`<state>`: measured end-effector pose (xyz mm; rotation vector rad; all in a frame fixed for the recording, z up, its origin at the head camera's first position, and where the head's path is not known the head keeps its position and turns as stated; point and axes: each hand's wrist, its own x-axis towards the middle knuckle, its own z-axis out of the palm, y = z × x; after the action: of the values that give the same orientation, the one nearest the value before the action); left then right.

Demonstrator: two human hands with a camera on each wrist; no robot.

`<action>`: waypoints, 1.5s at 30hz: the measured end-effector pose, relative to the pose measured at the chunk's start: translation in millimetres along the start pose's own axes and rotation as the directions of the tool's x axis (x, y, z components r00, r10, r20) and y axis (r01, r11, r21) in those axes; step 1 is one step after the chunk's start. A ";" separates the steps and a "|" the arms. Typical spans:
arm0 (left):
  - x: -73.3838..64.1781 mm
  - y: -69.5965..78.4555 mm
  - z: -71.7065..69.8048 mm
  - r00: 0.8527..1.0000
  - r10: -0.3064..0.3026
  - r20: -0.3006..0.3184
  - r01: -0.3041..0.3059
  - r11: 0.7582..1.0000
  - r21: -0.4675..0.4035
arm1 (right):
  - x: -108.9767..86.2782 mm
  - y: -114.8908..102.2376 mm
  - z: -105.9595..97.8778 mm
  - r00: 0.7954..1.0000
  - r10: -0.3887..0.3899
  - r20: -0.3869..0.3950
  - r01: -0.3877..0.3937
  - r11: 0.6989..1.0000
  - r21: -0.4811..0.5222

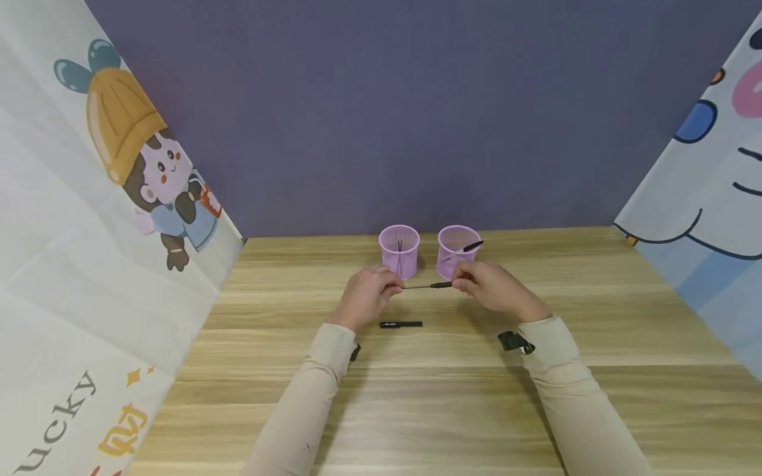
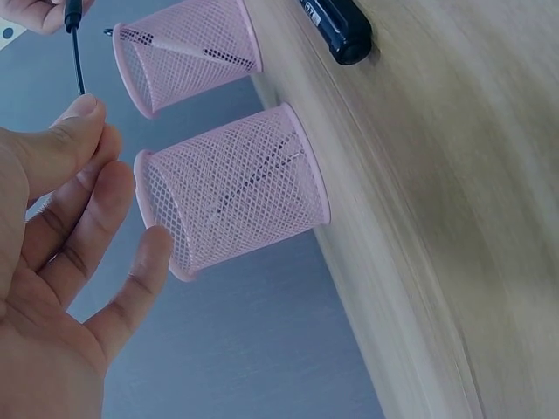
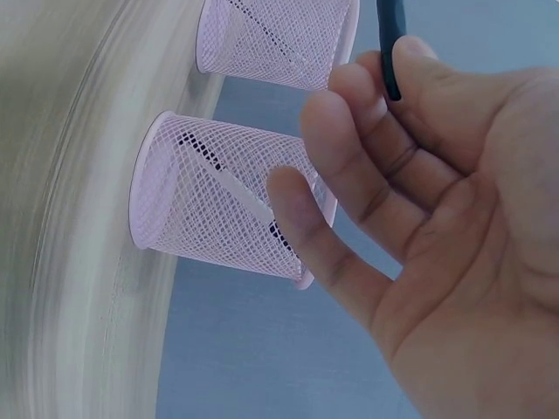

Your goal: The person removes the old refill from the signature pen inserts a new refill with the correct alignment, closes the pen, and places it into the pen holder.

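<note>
My left hand (image 1: 368,292) pinches the tip of the thin dark shaft of a slim screwdriver (image 1: 442,285) between thumb and finger. At the other end, my right hand (image 1: 491,284) pinches its black handle (image 3: 390,39). The screwdriver lies level between both hands, above the table and in front of two pink mesh cups. In the left mesh cup (image 2: 236,188) stand thin dark sticks, their kind unclear. The right mesh cup (image 3: 227,192) holds a pen (image 1: 473,246) with black ends and a pale middle, leaning on the rim.
A black marker (image 1: 401,324) lies on the wooden table (image 1: 428,410), nearer than the hands. Behind the cups rises a dark blue-grey wall (image 1: 381,119). Printed cloth panels stand on the left (image 1: 53,218) and right (image 1: 708,218).
</note>
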<state>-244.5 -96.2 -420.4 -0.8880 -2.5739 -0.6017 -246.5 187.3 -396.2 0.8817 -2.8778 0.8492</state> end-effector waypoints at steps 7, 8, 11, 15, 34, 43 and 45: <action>-1.1 -1.1 -0.7 1.000 -0.015 -0.004 0.015 1.000 -0.014 | -0.7 2.1 -1.1 1.000 0.007 -0.006 -0.007 1.000 0.002; -1.1 -1.2 -0.9 1.000 -0.017 -0.006 0.017 1.000 -0.016 | -0.9 2.1 -1.4 1.000 0.007 -0.006 -0.007 1.000 0.002; -1.2 -2.0 -1.6 1.000 -0.025 -0.008 0.025 0.999 -0.021 | -1.8 1.5 -2.8 1.000 0.014 -0.001 -0.014 1.000 0.011; -1.2 -3.0 -3.1 0.999 -0.040 0.005 0.040 0.999 -0.031 | -2.8 0.5 -5.1 0.999 0.033 0.007 -0.033 0.999 0.017; -3.5 -9.1 -3.1 0.999 -0.048 -0.014 0.048 0.999 -0.012 | -4.8 8.1 -8.5 0.999 0.044 0.005 -0.044 0.999 0.014; -4.3 -9.5 -6.0 0.998 -0.063 -0.006 0.063 0.998 -0.011 | -6.5 8.5 -10.8 0.999 0.045 -0.012 -0.045 0.999 0.000; -3.9 -9.6 -7.0 0.998 -0.067 -0.004 0.067 0.998 -0.015 | -7.0 8.4 -11.9 0.999 0.042 -0.014 -0.042 0.999 0.004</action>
<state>-246.5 -108.4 -418.8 -0.8064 -2.6075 -0.6423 -246.7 202.8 -391.4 0.8143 -2.8933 0.8608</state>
